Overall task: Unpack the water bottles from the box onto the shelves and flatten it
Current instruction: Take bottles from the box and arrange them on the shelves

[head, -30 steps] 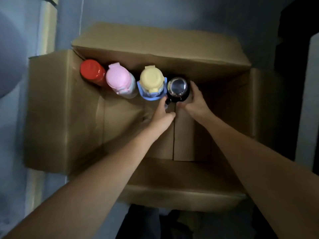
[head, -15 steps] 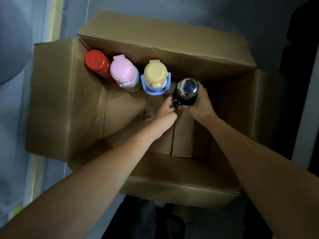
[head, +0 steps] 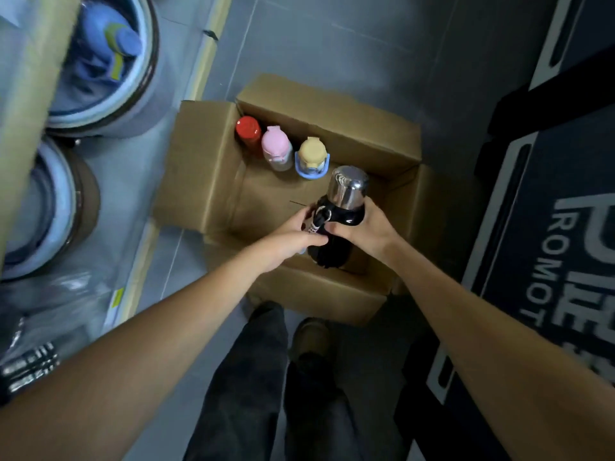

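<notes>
Dark trousers [head: 253,377] and a shoe [head: 311,334] just short of the hands, on grey floor [head: 332,44]. Left hand [head: 293,237] and right hand [head: 366,231] are both curled round the black bottle [head: 331,251] — one per side, steel cap [head: 347,188] pointing away, clear of the fingers. The bottle is over the near half of the open cardboard box [head: 206,168]. Beyond the hands, along the box's far wall: yellow-capped bottle [head: 311,153], pink-capped bottle [head: 275,146], red-capped bottle [head: 248,129] — upright, in a row running left.
</notes>
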Demonstrator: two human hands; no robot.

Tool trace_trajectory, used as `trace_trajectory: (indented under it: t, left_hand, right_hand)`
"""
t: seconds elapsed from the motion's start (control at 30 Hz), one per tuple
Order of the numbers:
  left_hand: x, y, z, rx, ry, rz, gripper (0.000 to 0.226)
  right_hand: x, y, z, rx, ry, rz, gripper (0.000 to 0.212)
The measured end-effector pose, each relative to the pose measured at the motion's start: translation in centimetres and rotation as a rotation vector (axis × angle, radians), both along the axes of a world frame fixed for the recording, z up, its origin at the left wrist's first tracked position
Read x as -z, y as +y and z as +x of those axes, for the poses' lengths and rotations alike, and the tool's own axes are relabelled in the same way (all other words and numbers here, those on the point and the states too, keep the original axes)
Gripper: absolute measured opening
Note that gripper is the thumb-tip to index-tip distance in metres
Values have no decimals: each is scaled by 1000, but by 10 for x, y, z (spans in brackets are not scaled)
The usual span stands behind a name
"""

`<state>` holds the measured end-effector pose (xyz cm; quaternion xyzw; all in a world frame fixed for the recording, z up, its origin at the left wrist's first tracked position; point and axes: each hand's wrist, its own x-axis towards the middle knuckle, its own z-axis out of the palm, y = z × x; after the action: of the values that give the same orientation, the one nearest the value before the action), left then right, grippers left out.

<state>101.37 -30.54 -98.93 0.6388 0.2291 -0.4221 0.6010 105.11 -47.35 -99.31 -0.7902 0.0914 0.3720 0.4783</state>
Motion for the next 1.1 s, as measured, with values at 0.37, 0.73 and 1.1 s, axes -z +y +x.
trace_trajectory:
  t: [0.37,0.73,1.1]
  left_hand:
    - [-242,57,-103,-130,-131,98,44]
    - [-376,105,-242,-424,-279,217,52]
    - [-456,144,-482,-846,-347,335,52]
  right_hand:
    - [-252,68,-60,-281,67,204,19]
    - [-367,164,-158,-618,118,210,24]
    - [-457,254,-362,-1032,63,191,29]
